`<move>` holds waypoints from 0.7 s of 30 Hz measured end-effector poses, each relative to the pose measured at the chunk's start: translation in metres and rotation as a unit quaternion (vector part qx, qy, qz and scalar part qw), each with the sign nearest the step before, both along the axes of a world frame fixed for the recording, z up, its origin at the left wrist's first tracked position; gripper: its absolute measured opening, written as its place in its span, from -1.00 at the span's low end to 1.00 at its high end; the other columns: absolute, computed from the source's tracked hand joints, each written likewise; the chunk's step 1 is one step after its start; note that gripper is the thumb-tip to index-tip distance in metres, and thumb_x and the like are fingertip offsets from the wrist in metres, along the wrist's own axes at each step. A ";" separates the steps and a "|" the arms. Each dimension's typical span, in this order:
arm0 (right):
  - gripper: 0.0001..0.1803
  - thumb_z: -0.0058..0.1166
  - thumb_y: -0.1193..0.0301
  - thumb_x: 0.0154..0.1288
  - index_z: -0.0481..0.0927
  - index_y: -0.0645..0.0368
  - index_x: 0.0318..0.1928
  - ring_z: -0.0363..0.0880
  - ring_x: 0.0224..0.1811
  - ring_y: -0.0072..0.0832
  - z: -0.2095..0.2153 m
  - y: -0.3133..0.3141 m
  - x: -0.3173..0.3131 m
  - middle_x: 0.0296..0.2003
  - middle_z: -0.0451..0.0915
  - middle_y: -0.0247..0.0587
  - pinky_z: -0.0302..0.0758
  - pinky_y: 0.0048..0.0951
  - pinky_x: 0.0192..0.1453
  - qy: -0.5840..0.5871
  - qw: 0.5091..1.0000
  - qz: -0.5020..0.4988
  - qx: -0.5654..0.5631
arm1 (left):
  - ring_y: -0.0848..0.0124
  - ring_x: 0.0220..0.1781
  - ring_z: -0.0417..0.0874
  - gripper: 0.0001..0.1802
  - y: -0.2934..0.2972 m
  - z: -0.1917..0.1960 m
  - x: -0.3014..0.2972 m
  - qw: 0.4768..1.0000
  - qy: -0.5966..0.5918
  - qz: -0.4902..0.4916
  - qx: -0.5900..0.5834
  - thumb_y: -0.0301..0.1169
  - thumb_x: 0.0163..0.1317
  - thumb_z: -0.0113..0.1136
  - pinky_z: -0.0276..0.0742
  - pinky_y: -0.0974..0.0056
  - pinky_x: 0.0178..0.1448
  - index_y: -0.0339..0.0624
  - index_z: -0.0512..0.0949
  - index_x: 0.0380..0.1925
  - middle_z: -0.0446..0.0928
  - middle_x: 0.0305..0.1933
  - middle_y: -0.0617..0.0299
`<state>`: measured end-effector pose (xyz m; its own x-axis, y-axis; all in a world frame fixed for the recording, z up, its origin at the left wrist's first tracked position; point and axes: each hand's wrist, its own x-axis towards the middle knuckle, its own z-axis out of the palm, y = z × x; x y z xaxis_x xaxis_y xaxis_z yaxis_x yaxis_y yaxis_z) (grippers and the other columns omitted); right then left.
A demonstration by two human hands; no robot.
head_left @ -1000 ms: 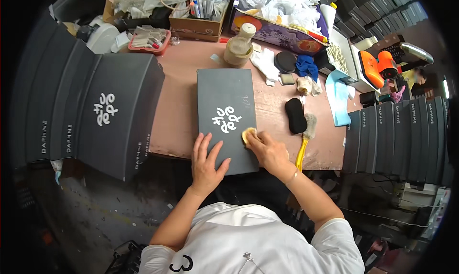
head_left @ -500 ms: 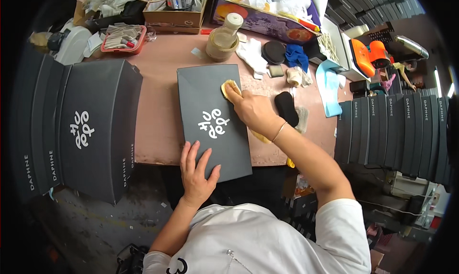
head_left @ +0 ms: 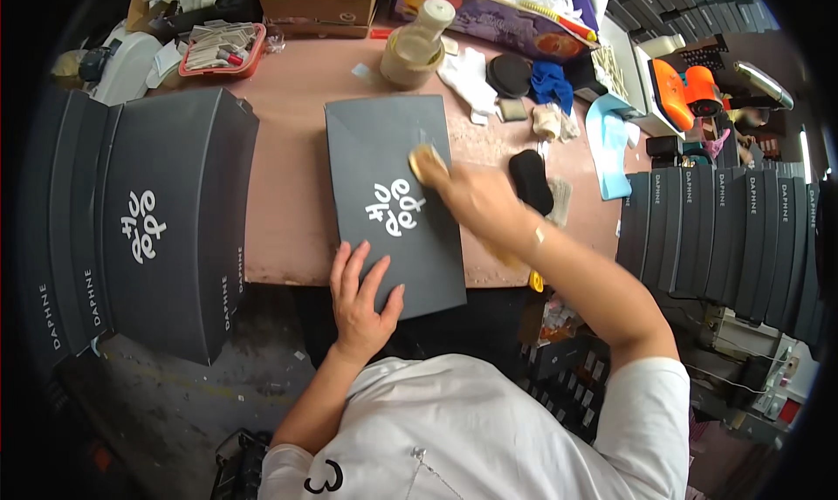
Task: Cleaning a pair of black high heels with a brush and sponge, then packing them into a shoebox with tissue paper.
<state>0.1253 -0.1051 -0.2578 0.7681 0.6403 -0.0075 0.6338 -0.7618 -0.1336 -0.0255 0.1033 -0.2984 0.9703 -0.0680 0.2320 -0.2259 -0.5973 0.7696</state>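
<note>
Your left hand [head_left: 362, 301] flat, fingers spread, on the dark box lid [head_left: 393, 203], lid overhanging the worktop's [head_left: 297, 142] near edge, long axis near-to-far, your right hand [head_left: 476, 195] gripping a yellow pad [head_left: 425, 161] pressed on it.

Flat dark-grey box [head_left: 397, 203] with white logo lies mid-counter [head_left: 292, 177], near end overhanging the front edge. Stack of the same dark boxes [head_left: 144, 225], white logos on top and white print on the sides, stands at the counter's left end. Row of matching dark boxes on edge [head_left: 729, 238] stands to the right, white print on their spines. Brown cardboard box [head_left: 319, 7] at the back. Purple-and-orange printed carton [head_left: 489, 16] beside it, back right.
</note>
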 end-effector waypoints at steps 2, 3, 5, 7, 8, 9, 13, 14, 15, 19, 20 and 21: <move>-0.31 -0.01 0.50 0.17 0.22 0.10 0.37 0.56 -0.60 -0.20 0.005 0.014 0.017 -0.53 0.52 -0.13 0.49 -0.23 -0.53 -0.011 1.000 -0.016 -0.023 | -0.12 0.43 0.16 -0.53 0.002 0.002 0.001 1.000 -0.006 -0.007 0.002 -0.46 0.03 0.32 0.18 -0.08 0.41 -0.28 0.54 0.01 0.30 0.32 -0.09; -0.30 -0.01 0.51 0.16 0.22 0.11 0.37 0.56 -0.60 -0.20 0.004 0.014 0.016 -0.52 0.52 -0.14 0.49 -0.23 -0.52 -0.002 1.000 -0.010 -0.013 | -0.13 0.43 0.16 -0.53 0.002 0.002 0.001 1.000 -0.008 -0.008 0.005 -0.46 0.03 0.32 0.18 -0.08 0.41 -0.28 0.54 0.01 0.30 0.31 -0.09; -0.31 -0.01 0.53 0.15 0.25 0.11 0.35 0.56 -0.60 -0.23 0.000 0.004 -0.010 -0.53 0.52 -0.17 0.48 -0.24 -0.54 -0.007 0.999 0.044 0.003 | -0.13 0.43 0.16 -0.54 0.003 0.002 0.001 1.000 -0.010 -0.005 0.005 -0.47 0.03 0.33 0.18 -0.07 0.42 -0.29 0.54 0.00 0.31 0.31 -0.10; -0.35 0.01 0.53 0.14 0.31 0.11 0.31 0.57 -0.60 -0.25 0.003 -0.003 -0.016 -0.54 0.52 -0.18 0.47 -0.24 -0.57 0.000 0.999 0.042 -0.029 | -0.13 0.44 0.15 -0.55 0.000 0.001 0.002 1.000 -0.014 0.003 0.002 -0.47 0.03 0.32 0.18 -0.07 0.42 -0.29 0.54 -0.01 0.31 0.31 -0.10; -0.39 0.03 0.52 0.14 0.35 0.11 0.27 0.58 -0.59 -0.24 -0.007 -0.006 -0.004 -0.54 0.53 -0.16 0.47 -0.24 -0.57 -0.029 0.999 0.025 -0.007 | -0.13 0.44 0.15 -0.55 0.000 0.002 0.002 1.000 -0.015 0.000 0.005 -0.47 0.03 0.32 0.18 -0.07 0.42 -0.29 0.54 -0.01 0.31 0.31 -0.10; -0.48 0.03 0.50 0.15 0.40 0.12 0.18 0.59 -0.58 -0.23 -0.009 0.004 0.020 -0.55 0.54 -0.13 0.48 -0.25 -0.57 -0.005 0.998 -0.040 -0.044 | -0.13 0.44 0.15 -0.55 0.000 0.002 -0.001 1.000 -0.011 -0.003 0.008 -0.47 0.03 0.32 0.18 -0.07 0.42 -0.29 0.54 -0.01 0.31 0.31 -0.09; -0.47 0.00 0.51 0.18 0.35 0.11 0.21 0.57 -0.61 -0.22 -0.009 0.000 0.006 -0.55 0.54 -0.08 0.45 -0.21 -0.63 -0.019 1.000 -0.013 -0.006 | -0.11 0.44 0.15 -0.55 0.002 0.003 0.000 1.000 -0.018 -0.008 0.013 -0.45 0.03 0.32 0.17 -0.06 0.43 -0.27 0.55 -0.01 0.31 0.31 -0.08; -0.42 -0.01 0.52 0.17 0.32 0.09 0.26 0.57 -0.62 -0.22 -0.012 -0.012 -0.021 -0.54 0.54 -0.07 0.44 -0.20 -0.64 -0.016 1.000 0.016 0.006 | -0.11 0.45 0.15 -0.55 0.002 0.001 0.000 1.000 -0.017 0.000 0.012 -0.45 0.03 0.32 0.16 -0.06 0.43 -0.27 0.55 -0.01 0.31 0.31 -0.08; -0.35 -0.03 0.53 0.19 0.24 0.03 0.34 0.57 -0.59 -0.18 -0.002 -0.019 -0.036 -0.51 0.55 -0.07 0.47 -0.16 -0.60 0.009 0.999 0.012 -0.031 | -0.10 0.45 0.15 -0.55 0.002 -0.003 0.000 1.000 -0.022 0.005 0.008 -0.45 0.02 0.33 0.16 -0.06 0.44 -0.26 0.56 -0.02 0.31 0.31 -0.08; -0.37 -0.05 0.51 0.22 0.24 -0.01 0.34 0.59 -0.51 -0.08 -0.007 -0.011 0.028 -0.48 0.55 -0.07 0.51 -0.10 -0.49 0.033 0.995 -0.089 -0.037 | -0.11 0.42 0.17 -0.54 0.000 0.003 0.000 0.999 -0.018 -0.012 0.043 -0.41 0.04 0.31 0.19 -0.06 0.42 -0.27 0.54 0.00 0.31 0.30 -0.07; -0.36 -0.05 0.52 0.22 0.24 -0.01 0.34 0.59 -0.52 -0.10 -0.008 -0.011 0.024 -0.48 0.55 -0.07 0.51 -0.11 -0.50 0.025 0.997 -0.078 -0.017 | -0.11 0.42 0.17 -0.54 0.001 0.005 0.001 0.999 -0.018 -0.016 0.043 -0.42 0.04 0.31 0.19 -0.06 0.42 -0.26 0.54 0.00 0.31 0.30 -0.06; -0.36 -0.04 0.52 0.22 0.24 -0.01 0.35 0.60 -0.52 -0.11 -0.013 -0.014 0.012 -0.48 0.55 -0.07 0.51 -0.12 -0.50 0.015 0.997 -0.070 0.002 | -0.11 0.42 0.17 -0.54 0.001 0.006 0.000 0.999 -0.021 -0.025 0.043 -0.42 0.04 0.31 0.19 -0.06 0.42 -0.26 0.54 0.00 0.31 0.30 -0.06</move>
